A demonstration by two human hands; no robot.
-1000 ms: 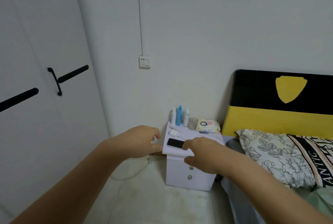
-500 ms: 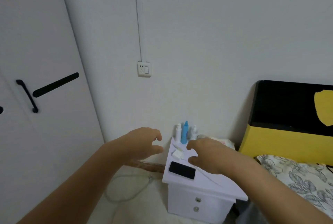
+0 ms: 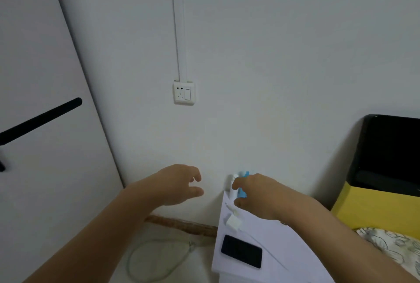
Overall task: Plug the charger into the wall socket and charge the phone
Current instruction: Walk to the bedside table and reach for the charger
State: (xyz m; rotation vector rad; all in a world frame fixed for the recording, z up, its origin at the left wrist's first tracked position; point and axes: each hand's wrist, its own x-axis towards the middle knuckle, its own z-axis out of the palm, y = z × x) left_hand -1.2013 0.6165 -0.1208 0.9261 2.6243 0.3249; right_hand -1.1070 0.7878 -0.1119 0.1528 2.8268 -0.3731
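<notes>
Left of the white nightstand, my left hand hovers empty, fingers loosely curled apart. On the smooth top the boxy white charger lies just behind the flat black phone. My right hand hangs above the charger, fingers spread, gripping nothing. The square plastic wall socket sits high above; no writing is legible.

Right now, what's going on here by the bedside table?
A person is reaching both bare hands toward a white bedside table. The right hand hovers open just above the white charger; the left hand hangs open beside the table, holding nothing. The black phone lies flat near the table's front edge. The wall socket above has nothing plugged in.
</notes>
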